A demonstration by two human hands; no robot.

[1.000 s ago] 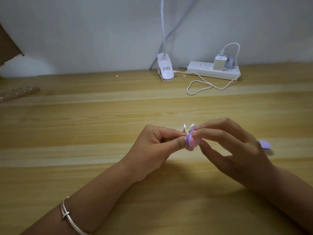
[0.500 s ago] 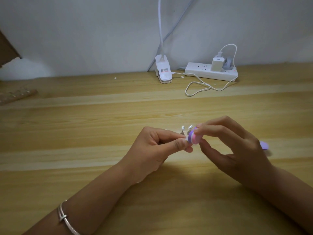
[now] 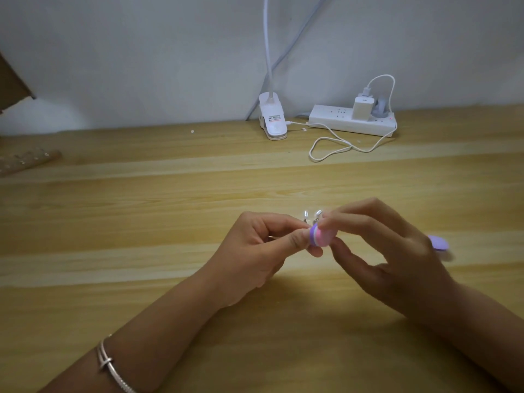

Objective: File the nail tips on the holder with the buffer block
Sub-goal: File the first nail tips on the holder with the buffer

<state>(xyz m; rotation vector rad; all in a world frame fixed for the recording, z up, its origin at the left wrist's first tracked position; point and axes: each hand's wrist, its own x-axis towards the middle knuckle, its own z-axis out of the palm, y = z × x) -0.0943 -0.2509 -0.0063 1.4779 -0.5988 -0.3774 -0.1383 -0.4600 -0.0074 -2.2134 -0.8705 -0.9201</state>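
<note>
My left hand (image 3: pixel 261 251) pinches the nail-tip holder, most of which is hidden inside the fingers. Two clear nail tips (image 3: pixel 305 214) stick up just above my left thumb. My right hand (image 3: pixel 391 251) grips a long pink and purple buffer block (image 3: pixel 320 236) between thumb and fingers. The block's near end lies against the holder at my left thumb tip. Its far purple end (image 3: pixel 438 242) shows past the back of my right hand.
On the wooden table (image 3: pixel 141 222) at the back stand a white clip lamp base (image 3: pixel 270 120) and a white power strip (image 3: pixel 348 120) with a charger and a looped cable (image 3: pixel 331 150). A wooden strip (image 3: pixel 25 161) lies at the left edge.
The hands have barely moved. The buffer's near end has shifted slightly against the nail tips.
</note>
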